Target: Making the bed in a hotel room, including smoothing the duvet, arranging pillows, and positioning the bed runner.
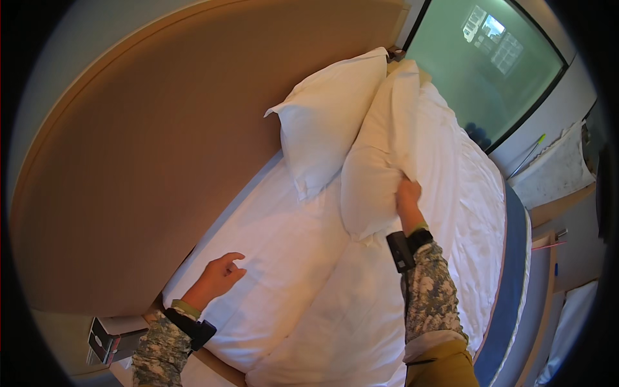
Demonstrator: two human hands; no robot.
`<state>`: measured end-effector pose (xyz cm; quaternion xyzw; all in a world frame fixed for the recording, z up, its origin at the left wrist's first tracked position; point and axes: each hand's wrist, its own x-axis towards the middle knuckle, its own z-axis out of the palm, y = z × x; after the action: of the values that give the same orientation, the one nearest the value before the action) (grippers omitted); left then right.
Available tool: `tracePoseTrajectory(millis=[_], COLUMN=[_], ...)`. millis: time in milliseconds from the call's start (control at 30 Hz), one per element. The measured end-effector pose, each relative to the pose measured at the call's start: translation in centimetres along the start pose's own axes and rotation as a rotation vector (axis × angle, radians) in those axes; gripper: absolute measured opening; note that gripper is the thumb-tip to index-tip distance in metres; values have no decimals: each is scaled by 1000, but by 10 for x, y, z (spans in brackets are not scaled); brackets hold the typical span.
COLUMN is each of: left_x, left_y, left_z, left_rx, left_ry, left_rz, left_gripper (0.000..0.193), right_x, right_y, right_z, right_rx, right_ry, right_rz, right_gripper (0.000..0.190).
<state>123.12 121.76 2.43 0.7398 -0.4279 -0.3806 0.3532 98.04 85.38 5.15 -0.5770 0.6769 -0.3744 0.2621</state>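
My right hand grips the edge of a white pillow, whose case has a loose flap along its right side. A second white pillow lies to the left of it, leaning towards the brown headboard. My left hand hovers over the white bed sheet near the headboard side, thumb and fingers apart, holding nothing. Rumpled white bedding covers the right part of the bed.
A tall brown padded headboard runs along the left. At the lower left stands a dark box. A frosted glass panel is at the upper right, with a draped white cloth below it. A blue band edges the bed.
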Motion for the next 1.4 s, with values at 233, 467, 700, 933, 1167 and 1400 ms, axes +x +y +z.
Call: tracePoseTrajectory(millis=[233,467,700,933,1167,1400], left_x=[28,55,181,255,294,259], left_y=[17,29,12,108,155,220], left_z=[66,97,3,-13,38,100], left_rx=[-61,-235,78,37,-234,-493], left_ry=[-173,-167,441,542,585,444], left_rz=[34,19,107,290,268,591], left_gripper=[30,29,54,70,50,36], right_x=[34,-23,-225,-305,-299,-295], right_y=[18,31,242,227,217,218], right_z=[-114,-333,-405,-312,-283,-272], right_rx=[698,943,560,305,252,255], right_ry=[96,-176,407,392,349,289], right_rz=[230,-142,425,748,769,773], right_gripper=[36,43,39,38,38,37])
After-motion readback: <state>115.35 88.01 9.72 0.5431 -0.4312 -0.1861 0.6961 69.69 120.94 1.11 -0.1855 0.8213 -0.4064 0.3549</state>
